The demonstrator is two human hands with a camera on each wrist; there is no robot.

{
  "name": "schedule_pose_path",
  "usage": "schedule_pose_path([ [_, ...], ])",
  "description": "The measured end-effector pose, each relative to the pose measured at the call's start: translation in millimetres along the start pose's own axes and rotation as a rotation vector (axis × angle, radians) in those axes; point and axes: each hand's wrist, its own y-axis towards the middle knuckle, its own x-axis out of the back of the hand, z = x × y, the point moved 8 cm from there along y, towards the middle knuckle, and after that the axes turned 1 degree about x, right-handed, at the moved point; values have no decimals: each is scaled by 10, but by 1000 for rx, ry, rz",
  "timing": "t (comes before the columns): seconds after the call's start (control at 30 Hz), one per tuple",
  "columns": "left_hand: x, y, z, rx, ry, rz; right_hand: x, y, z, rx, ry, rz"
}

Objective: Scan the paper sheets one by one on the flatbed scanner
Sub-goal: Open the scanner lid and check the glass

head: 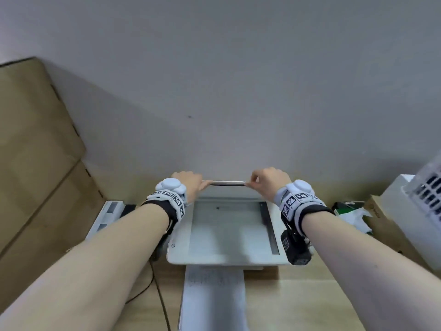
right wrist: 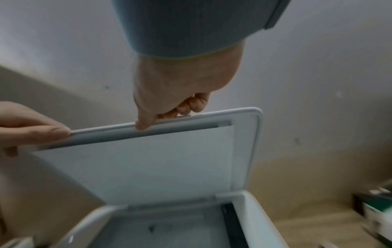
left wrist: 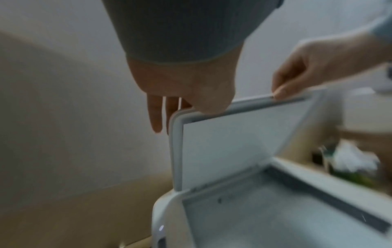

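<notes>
The white flatbed scanner (head: pixel 181 256) stands on the wooden table with its lid (head: pixel 228 183) raised nearly upright. Its glass (head: pixel 226 228) lies uncovered. My left hand (head: pixel 191 182) holds the lid's top edge near the left corner, thumb in front and fingers (left wrist: pixel 156 117) hanging straight behind. My right hand (head: pixel 267 182) pinches the same edge further right, fingers curled. The lid's white underside (left wrist: pixel 233 142) (right wrist: pixel 148 167) faces the wrist cameras. A printed paper sheet (head: pixel 214 295) lies in front of the scanner, towards me.
Stacked cardboard boxes (head: pixel 35 151) fill the left side. A white device (head: pixel 107 218) sits left of the scanner and a black cable (head: pixel 157 295) runs across the table. At right stand a green-and-white package (head: pixel 350 211), a brown box (head: pixel 377 216) and a white appliance (head: pixel 417 206). The wall is close behind.
</notes>
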Motion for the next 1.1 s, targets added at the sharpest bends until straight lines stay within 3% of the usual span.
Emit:
schedule_pose_path([
  [0.23,114,851,345,331,-440,-167,109,822,-117,0,145,-199],
  [0.33,28,983,368,445,-638,-226,-39,968,-128,29,116,-180],
  [0.47,-113,972,391,490,-756,-174,-123,1039,-146,66,119,-189],
  [0.57,-141,879,340,392,-772,-153,-244,952,-189,56,121,-145],
  [0.73,-271,290,120,290,-810,11,-621,461,-152,-5,157,4],
  [0.83,-508,-279,-22,248,-821,70,-988,-143,-61,-13,174,94],
  [0.93,-957,-880,-235,197,-851,223,-1434,-797,17,-53,234,169],
  [1.1,-1884,-1658,-503,190,-842,397,-2066,-1716,89,-107,334,150],
])
